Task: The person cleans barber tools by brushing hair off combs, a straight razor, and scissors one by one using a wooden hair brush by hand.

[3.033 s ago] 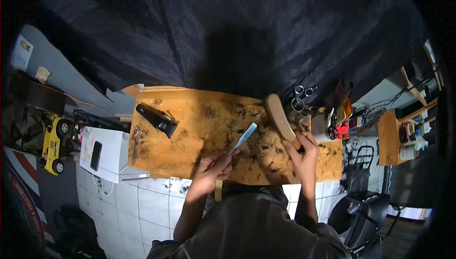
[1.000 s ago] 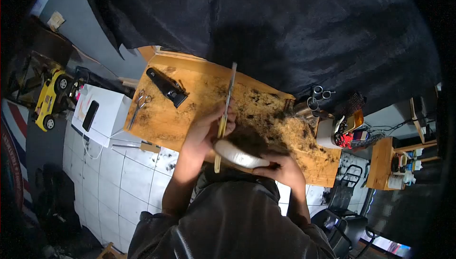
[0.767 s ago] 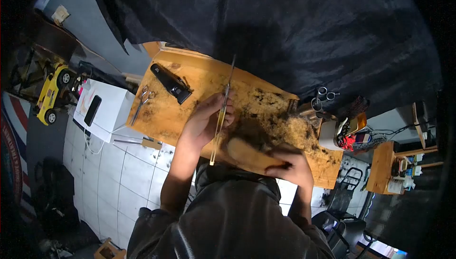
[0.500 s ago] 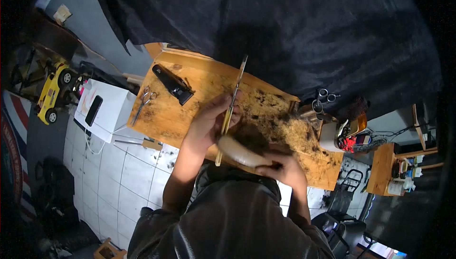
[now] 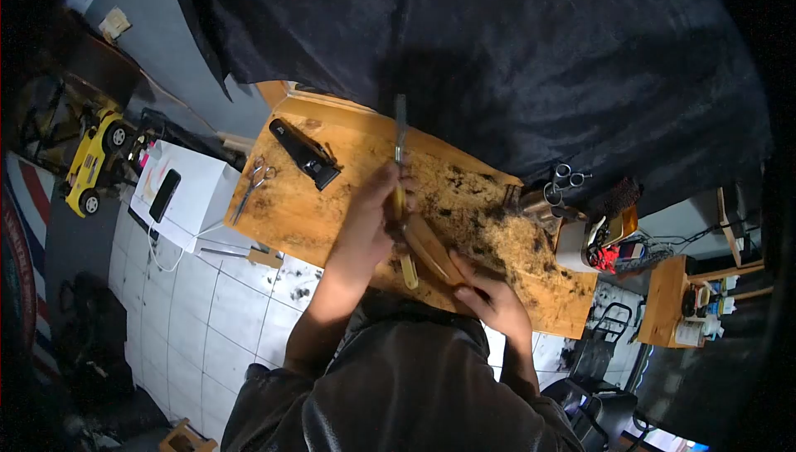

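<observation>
My left hand [image 5: 362,218] is closed around a straight razor [image 5: 410,271], whose metal blade points away from me and whose yellowish handle end sticks out below my fingers. My right hand [image 5: 499,304] grips one end of a curved wooden brush [image 5: 433,251]. The brush's other end lies against or very near the razor handle beside my left fingers. Any bristles are hard to make out. Both hands are above the wooden tabletop [image 5: 300,218], which is strewn with dark hair clippings [image 5: 489,220].
Black hair clippers [image 5: 303,153] and scissors [image 5: 253,189] lie on the table's left. More scissors [image 5: 568,178] stand in a holder at right, near a white container [image 5: 572,246] of tools. A phone [image 5: 166,195] rests on a white box [image 5: 195,203]. Dark cloth [image 5: 539,62] hangs behind.
The razor has turned more upright, its tip swinging left. The brush in my right hand has rotated, showing its wooden back, and its far end has moved up slightly.
</observation>
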{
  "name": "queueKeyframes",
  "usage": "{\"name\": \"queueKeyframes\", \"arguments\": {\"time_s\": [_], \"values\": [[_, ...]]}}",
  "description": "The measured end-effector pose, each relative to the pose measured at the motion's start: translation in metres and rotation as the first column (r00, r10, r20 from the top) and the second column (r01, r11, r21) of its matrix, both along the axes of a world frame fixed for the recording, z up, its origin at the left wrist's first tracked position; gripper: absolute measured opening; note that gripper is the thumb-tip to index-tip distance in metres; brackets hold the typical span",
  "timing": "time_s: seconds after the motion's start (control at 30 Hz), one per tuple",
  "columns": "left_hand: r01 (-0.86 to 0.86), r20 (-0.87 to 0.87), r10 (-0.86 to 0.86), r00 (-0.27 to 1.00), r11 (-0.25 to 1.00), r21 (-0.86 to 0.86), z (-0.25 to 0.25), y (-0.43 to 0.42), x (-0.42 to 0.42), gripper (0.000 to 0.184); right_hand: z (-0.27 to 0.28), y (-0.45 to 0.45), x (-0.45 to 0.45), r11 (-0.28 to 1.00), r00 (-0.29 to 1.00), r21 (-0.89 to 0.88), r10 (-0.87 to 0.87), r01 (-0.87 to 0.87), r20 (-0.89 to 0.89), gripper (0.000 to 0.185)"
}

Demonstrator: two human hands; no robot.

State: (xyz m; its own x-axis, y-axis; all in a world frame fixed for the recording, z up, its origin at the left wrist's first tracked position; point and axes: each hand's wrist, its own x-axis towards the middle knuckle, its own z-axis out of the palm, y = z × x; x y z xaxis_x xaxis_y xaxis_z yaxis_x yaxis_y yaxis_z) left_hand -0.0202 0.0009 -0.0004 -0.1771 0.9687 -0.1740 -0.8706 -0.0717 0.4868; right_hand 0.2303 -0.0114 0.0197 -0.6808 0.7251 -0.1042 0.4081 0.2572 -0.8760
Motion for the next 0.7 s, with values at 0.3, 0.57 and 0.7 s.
{"name": "queueKeyframes", "arguments": {"time_s": [0.3,0.57,0.7], "values": [[-0.107,-0.324,0.105,0.940,0.994,0.012,0.007,-0.005,0.011,0.030,0.004,-0.004,0.003,0.982,0.979,-0.087,-0.175,0.166,-0.104,0.046],[-0.286,-0.208,0.292,0.934,0.957,0.056,0.019,-0.005,0.015,0.032,0.003,-0.014,-0.015,0.988,0.998,-0.145,-0.059,0.054,-0.027,0.048],[-0.315,-0.199,0.323,0.925,0.946,0.071,0.019,-0.009,-0.001,0.030,-0.006,-0.004,0.010,0.999,0.996,-0.021,0.028,-0.027,0.085,0.048]]}}
